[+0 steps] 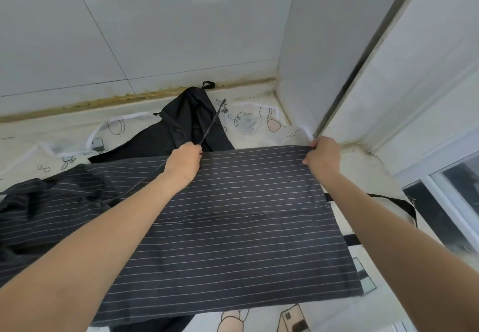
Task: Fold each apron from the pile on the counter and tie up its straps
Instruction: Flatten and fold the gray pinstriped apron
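Note:
A dark pinstriped apron (233, 223) lies spread flat on the counter in front of me. My left hand (184, 164) grips its far edge near the middle, together with a thin dark strap (211, 127) that runs up and away from the fist. My right hand (322, 155) pinches the apron's far right corner. A black strap (394, 199) trails off the apron's right side. A plain black apron (189, 124) lies bunched behind it, its loop (208, 84) against the wall. Another striped apron (39, 202) is crumpled at the left.
A white apron with cartoon prints (254, 122) lies spread beneath the dark ones. Tiled walls close the back and right; the corner (278, 90) is stained. A window frame (440, 181) stands at the right, beyond the counter's edge.

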### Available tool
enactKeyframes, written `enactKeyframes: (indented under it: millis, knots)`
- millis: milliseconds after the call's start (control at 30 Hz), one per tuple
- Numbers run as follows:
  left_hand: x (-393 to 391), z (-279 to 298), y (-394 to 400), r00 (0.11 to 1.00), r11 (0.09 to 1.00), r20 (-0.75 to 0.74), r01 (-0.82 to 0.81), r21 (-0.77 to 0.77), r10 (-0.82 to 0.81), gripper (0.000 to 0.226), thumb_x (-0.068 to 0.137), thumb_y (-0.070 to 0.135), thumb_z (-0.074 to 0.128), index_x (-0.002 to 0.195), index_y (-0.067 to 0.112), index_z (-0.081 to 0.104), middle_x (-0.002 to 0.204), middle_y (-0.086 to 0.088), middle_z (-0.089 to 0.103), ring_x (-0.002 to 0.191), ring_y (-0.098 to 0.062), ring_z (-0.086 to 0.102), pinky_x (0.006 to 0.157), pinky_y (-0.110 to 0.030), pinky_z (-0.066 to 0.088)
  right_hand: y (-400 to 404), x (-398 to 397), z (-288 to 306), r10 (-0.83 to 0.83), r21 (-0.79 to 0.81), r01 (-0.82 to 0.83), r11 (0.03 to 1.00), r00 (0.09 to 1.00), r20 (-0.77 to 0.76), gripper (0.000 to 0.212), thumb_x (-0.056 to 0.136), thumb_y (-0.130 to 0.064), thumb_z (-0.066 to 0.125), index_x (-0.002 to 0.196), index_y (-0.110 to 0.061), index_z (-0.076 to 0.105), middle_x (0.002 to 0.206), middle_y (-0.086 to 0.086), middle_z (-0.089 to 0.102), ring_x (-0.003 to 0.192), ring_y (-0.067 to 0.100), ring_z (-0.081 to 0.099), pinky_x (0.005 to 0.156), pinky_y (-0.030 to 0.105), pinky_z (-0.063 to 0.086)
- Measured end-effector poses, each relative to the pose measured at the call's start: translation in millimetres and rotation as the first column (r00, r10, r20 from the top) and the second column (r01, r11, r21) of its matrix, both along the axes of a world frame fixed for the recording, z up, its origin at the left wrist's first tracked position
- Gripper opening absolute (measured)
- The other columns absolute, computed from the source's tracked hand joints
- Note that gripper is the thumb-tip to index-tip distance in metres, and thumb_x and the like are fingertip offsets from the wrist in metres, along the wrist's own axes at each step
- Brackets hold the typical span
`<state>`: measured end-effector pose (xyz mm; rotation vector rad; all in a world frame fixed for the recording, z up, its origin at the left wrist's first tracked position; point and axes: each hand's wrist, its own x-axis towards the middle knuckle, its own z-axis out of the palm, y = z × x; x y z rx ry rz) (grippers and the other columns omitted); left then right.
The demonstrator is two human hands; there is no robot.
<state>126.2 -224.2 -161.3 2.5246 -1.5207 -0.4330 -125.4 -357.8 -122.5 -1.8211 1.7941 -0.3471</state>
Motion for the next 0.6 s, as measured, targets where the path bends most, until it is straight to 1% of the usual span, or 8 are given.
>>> enactKeyframes:
  millis: [133,200,267,333,367,467,533,600]
  knots:
    - [-10,7,2,0.998,0.989,-0.003,-0.062,-0.134,0.062,0.026,0.098,0.010,0.042,0.120,0.007,0.055,0.120,-0.014,0.050,0.084,-0.034,0.062,0.078,-0.043,0.051,3,6,2,0.053,-0.064,-0.057,0.996,0.996,-0.066,0.036,0.088,0.012,0.044,0.122,0.003,0.051,0.127,0.020,0.041,0.087,0.028,0.049,0.077,0.028,0.040]
    - [-22,15,6,0.997,0.984,0.022,0.078,-0.159,-0.076,0.034,0.097,0.012,0.044,0.131,0.009,0.046,0.133,-0.011,0.041,0.087,-0.032,0.062,0.077,-0.038,0.051,7,7,2,0.068,-0.091,-0.075,0.993,0.995,-0.078,0.036,0.087,0.014,0.043,0.122,0.004,0.047,0.130,0.020,0.034,0.079,0.026,0.045,0.074,0.028,0.041]
    - [-39,13,15,0.946,0.944,0.011,0.324,-0.053,-0.324,0.047,0.097,0.021,0.045,0.142,0.015,0.035,0.147,-0.007,0.029,0.111,-0.028,0.054,0.092,-0.036,0.048,19,10,-4,0.138,-0.172,-0.163,0.971,0.979,-0.149,0.040,0.084,0.015,0.046,0.123,0.003,0.044,0.130,0.021,0.031,0.083,0.027,0.048,0.074,0.031,0.045]
    - [-57,2,24,0.851,0.840,0.010,0.515,0.171,-0.524,0.058,0.097,0.033,0.045,0.148,0.026,0.019,0.157,-0.003,0.008,0.140,-0.030,0.021,0.113,-0.045,0.028,34,16,-12,0.311,-0.250,-0.386,0.888,0.904,-0.292,0.048,0.083,0.011,0.052,0.128,-0.001,0.043,0.134,0.020,0.031,0.103,0.028,0.048,0.081,0.033,0.051]
    - [-65,-4,27,0.821,0.790,-0.002,0.551,0.269,-0.571,0.061,0.097,0.037,0.042,0.150,0.030,0.011,0.158,0.000,-0.003,0.144,-0.031,0.004,0.116,-0.050,0.016,40,20,-17,0.431,-0.224,-0.528,0.819,0.825,-0.366,0.052,0.084,0.006,0.056,0.133,-0.004,0.041,0.138,0.018,0.029,0.114,0.028,0.044,0.086,0.036,0.051]
    - [-74,-15,30,0.799,0.740,-0.026,0.567,0.362,-0.600,0.062,0.100,0.041,0.033,0.149,0.035,-0.003,0.157,0.002,-0.017,0.143,-0.032,-0.016,0.115,-0.055,0.000,48,28,-31,0.724,0.143,-0.747,0.649,0.548,-0.419,0.077,0.088,-0.025,0.062,0.149,-0.025,0.016,0.156,0.007,0.004,0.139,0.035,0.016,0.106,0.053,0.034]
    - [-70,-16,32,0.799,0.729,-0.042,0.567,0.384,-0.599,0.062,0.100,0.043,0.032,0.148,0.038,-0.005,0.156,0.004,-0.019,0.142,-0.031,-0.019,0.114,-0.057,-0.003,43,28,-32,0.791,0.398,-0.686,0.609,0.488,-0.368,0.098,0.083,-0.042,0.067,0.150,-0.034,-0.004,0.158,0.002,-0.015,0.143,0.038,-0.005,0.108,0.063,0.017]
    - [-55,-16,41,0.847,0.758,-0.063,0.504,0.415,-0.528,0.064,0.098,0.048,0.032,0.147,0.041,-0.008,0.155,0.004,-0.023,0.141,-0.032,-0.022,0.112,-0.060,-0.003,38,27,-32,0.804,0.506,-0.625,0.594,0.459,-0.378,0.111,0.078,-0.045,0.071,0.148,-0.034,-0.014,0.156,0.003,-0.024,0.142,0.040,-0.014,0.108,0.066,0.012]
